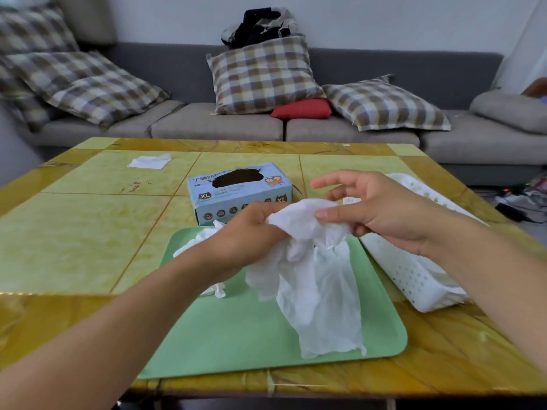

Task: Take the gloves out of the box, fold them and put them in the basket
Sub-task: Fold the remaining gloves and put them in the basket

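Currently: your left hand [251, 232] grips and right hand [376, 208] pinches the crumpled thin white gloves [310, 261] above the near green mat [236, 335], unfolded; next, judge, flatten before the right-side white perforated basket [408, 270].

Bare table [88, 232] lies open left of the green mat [236, 335]. The glove box [239, 193] blocks the far edge; the white basket [414, 270] crowds the right.

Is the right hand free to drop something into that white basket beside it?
Probably yes. The white basket lies just under the right hand with its top open and nothing between them, though the hand is busy pinching the white gloves with the left hand.
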The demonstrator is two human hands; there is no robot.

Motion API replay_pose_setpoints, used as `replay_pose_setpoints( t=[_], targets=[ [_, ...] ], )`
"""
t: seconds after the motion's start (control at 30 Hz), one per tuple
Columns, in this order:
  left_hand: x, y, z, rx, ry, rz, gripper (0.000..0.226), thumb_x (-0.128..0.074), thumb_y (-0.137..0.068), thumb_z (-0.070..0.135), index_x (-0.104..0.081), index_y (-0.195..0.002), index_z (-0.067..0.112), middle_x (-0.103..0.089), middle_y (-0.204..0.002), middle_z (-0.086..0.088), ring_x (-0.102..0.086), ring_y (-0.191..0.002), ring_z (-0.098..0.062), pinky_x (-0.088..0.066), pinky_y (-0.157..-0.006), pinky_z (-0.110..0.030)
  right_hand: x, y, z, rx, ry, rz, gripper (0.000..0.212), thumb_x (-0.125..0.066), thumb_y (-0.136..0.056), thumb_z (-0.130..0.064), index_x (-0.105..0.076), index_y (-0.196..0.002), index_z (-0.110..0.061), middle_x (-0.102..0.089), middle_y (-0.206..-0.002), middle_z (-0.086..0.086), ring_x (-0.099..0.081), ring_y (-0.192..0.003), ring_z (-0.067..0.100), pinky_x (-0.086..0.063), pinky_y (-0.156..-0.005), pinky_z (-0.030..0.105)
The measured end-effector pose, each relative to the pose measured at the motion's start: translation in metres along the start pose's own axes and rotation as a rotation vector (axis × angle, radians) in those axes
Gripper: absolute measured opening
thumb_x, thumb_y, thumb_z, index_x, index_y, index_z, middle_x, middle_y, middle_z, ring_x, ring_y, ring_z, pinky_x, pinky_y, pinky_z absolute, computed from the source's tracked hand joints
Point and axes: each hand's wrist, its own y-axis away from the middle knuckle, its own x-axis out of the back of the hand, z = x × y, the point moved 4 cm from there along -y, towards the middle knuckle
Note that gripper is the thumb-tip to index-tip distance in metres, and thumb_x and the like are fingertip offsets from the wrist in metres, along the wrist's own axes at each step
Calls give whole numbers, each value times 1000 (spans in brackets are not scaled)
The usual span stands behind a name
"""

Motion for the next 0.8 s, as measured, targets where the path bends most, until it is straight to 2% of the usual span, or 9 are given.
replay_pose_setpoints(
  t=[0.1,0.17,0.23,0.33,0.47,0.53,0.67,0.73,0.8],
  targets=[
    [-4,0,-8,233,266,-51,35,-61,-98,31,-69,-116,2,-73,-112,-21,-70,-104,-37,-54,-96,-51,11,-1,14,-138,-233,97,37,-75,-84,-38,-73,-116,-20,-68,-100,1,-43,-53,9,-33,-39,16],
    [-6,3,-9,318,451,-42,31,-54,-100,31,-70,-113,8,-75,-110,-15,-73,-97,-30,-56,-89,-44,10,1,16,-152,-281,12,52,-73,-80,-55,-72,-119,-21,-70,-100,-2,-50,-60,11,-36,-44,17],
    [-7,5,-10,355,544,-28,28,-52,-99,33,-72,-105,14,-76,-105,-10,-74,-88,-24,-55,-85,-39,2,2,17,-104,-185,-144,64,-81,-71,-56,-67,-127,-28,-72,-111,-6,-66,-85,15,-52,-66,24],
    [-7,7,-8,346,574,-33,34,-46,-101,40,-68,-115,18,-75,-114,-9,-72,-102,-25,-51,-99,-43,-20,3,20,-60,-155,-224,63,-87,-74,-25,-63,-132,-29,-70,-126,-2,-68,-116,20,-55,-97,41],
    [-6,5,-9,349,551,-94,42,-44,-100,48,-67,-123,21,-73,-120,-10,-68,-113,-30,-50,-102,-46,-29,-2,18,51,-253,28,15,-68,-94,-15,-74,-108,-12,-76,-96,1,-72,-92,18,-61,-81,32],
    [-5,5,-9,361,508,-81,36,-53,-97,44,-70,-117,20,-75,-113,-10,-71,-105,-30,-54,-95,-45,-25,-4,15,51,-276,113,18,-62,-99,-22,-75,-93,-10,-73,-86,1,-70,-84,16,-61,-77,30],
    [14,-4,-16,306,163,261,21,-63,-94,31,-75,-98,14,-77,-93,-11,-73,-86,-27,-57,-93,-48,-20,-3,12,-148,-583,88,30,-59,-101,-25,-71,-110,1,-73,-94,11,-71,-79,19,-64,-71,33],
    [23,-9,-16,175,-33,383,18,-64,-93,29,-74,-97,14,-75,-93,-9,-71,-88,-24,-58,-86,-38,-25,1,10,-230,-806,58,23,-58,-101,-20,-69,-111,-3,-73,-88,8,-72,-69,16,-62,-60,27],
    [27,-5,-5,-3,-191,543,20,-72,-87,28,-68,-106,25,-71,-98,7,-66,-94,-9,-51,-76,-20,-26,2,7,-234,-962,64,21,-57,-101,-17,-67,-112,-2,-73,-87,10,-72,-66,16,-61,-55,26]
  ],
)
